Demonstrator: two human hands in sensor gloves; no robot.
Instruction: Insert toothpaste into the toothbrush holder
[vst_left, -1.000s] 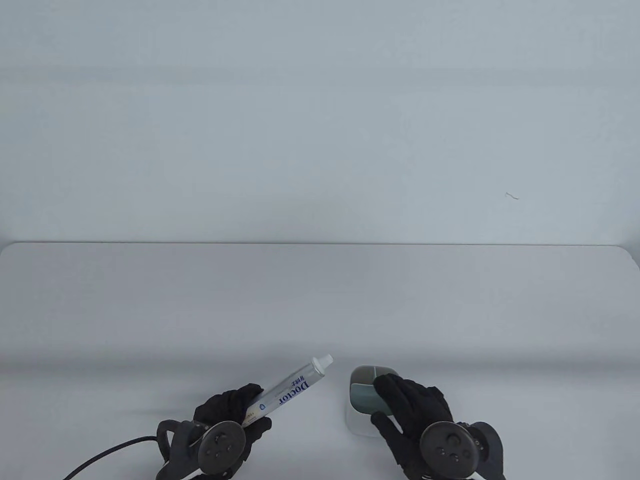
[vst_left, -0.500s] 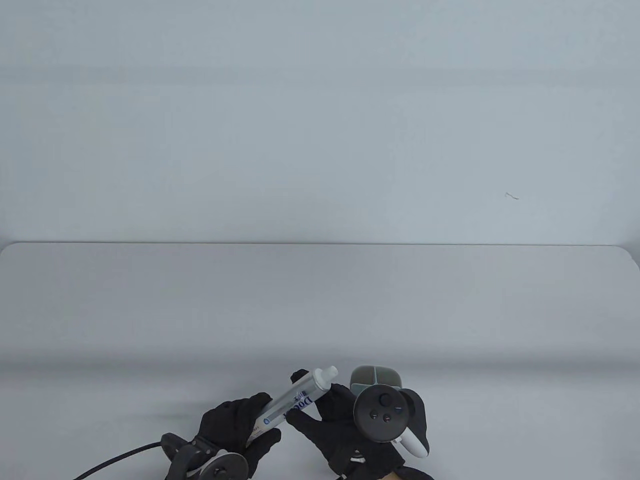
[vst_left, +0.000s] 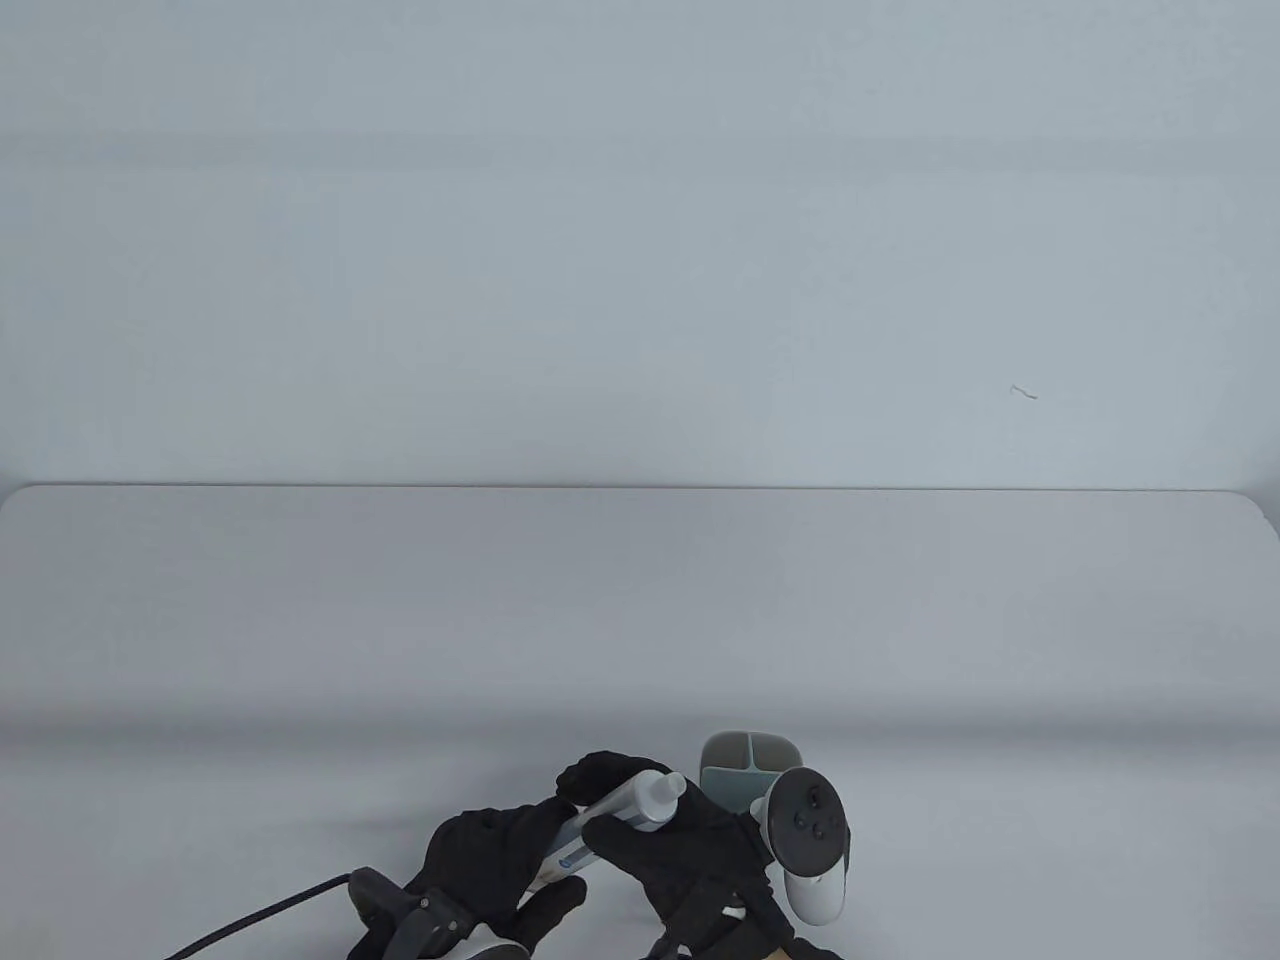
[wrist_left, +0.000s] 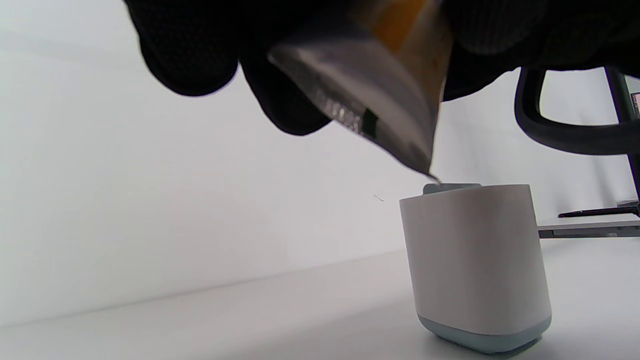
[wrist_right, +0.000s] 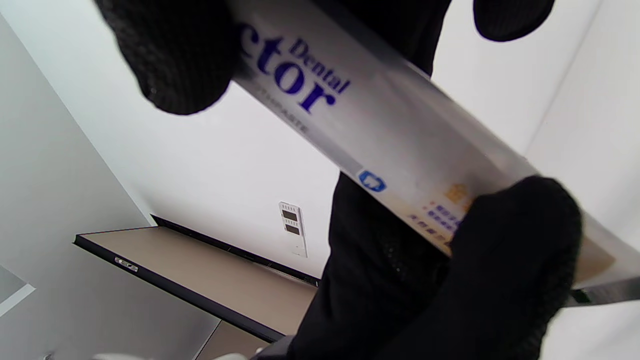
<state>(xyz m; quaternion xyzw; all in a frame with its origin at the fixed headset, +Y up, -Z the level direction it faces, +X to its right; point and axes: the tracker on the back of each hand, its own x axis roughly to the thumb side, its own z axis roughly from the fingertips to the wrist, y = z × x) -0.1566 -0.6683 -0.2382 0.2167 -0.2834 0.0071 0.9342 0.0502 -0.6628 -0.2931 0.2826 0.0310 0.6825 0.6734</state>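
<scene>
Both hands gripped the toothpaste (vst_left: 625, 803) just left of the toothbrush holder (vst_left: 735, 762): left hand (vst_left: 500, 860) at its crimp, right hand (vst_left: 680, 850) near the cap. This looked like a handover; next, upending it over a compartment.

surface: white table (vst_left: 640, 600) | on it: toothbrush holder (vst_left: 735, 752), upright, near front edge
</scene>
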